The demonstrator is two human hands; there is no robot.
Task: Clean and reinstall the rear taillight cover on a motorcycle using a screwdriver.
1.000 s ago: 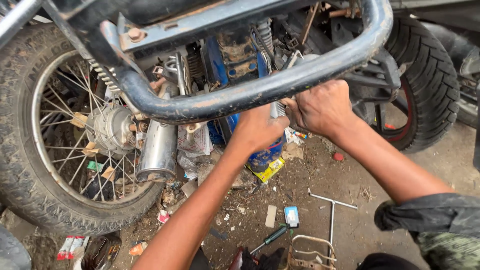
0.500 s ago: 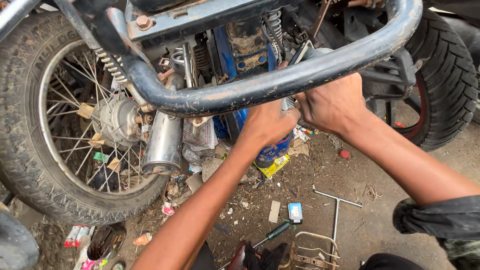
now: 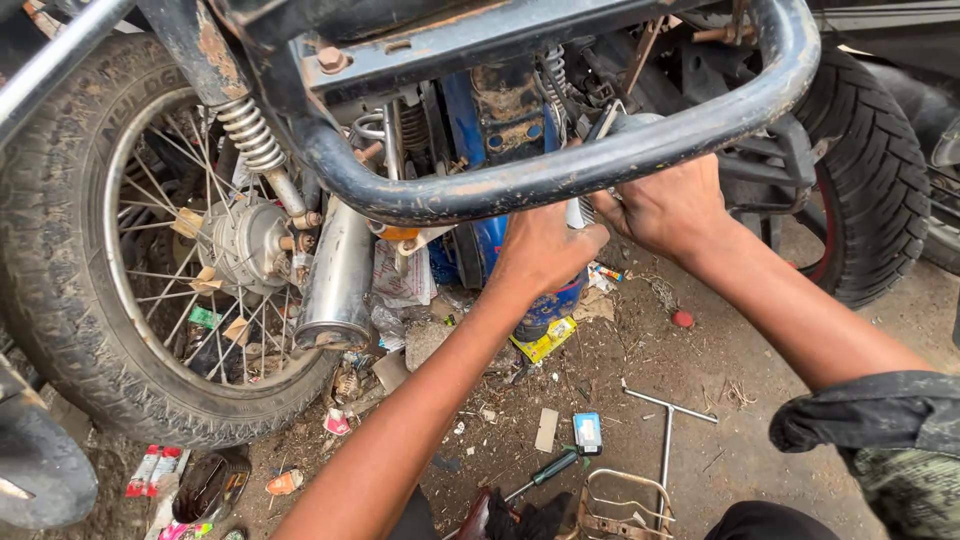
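Left hand (image 3: 545,250): reaches up from the lower middle of the view, under the curved black rail (image 3: 560,170) of a motorcycle frame; fingers curled together around a small pale metal part (image 3: 577,213) that stands between the two hands, just below the rail. Right hand (image 3: 670,205): comes in from the right, its back toward the camera, fingers bent in close against the same part and partly hidden behind the rail, so their exact grip cannot be told. The two hands touch or nearly touch at the part. Behind them: a blue, rust-marked body panel (image 3: 500,120) and a coil spring (image 3: 552,70). Left of the hands: a chrome exhaust pipe (image 3: 340,275) slanting down, a spoked wheel (image 3: 170,250) with a worn tyre, its hub (image 3: 245,245) beside a second spring (image 3: 250,135). Right of the hands: another black tyre (image 3: 865,170) with a red rim edge. Dirt ground (image 3: 640,370) below, littered: a yellow wrapper (image 3: 545,340), a red cap (image 3: 683,319), a T-handle wrench (image 3: 667,425), a small blue-and-white packet (image 3: 588,432), a green-handled screwdriver (image 3: 545,472), and a bent wire bracket (image 3: 620,505) at the bottom edge. A dark rolled sleeve (image 3: 870,420) covers the right upper arm.
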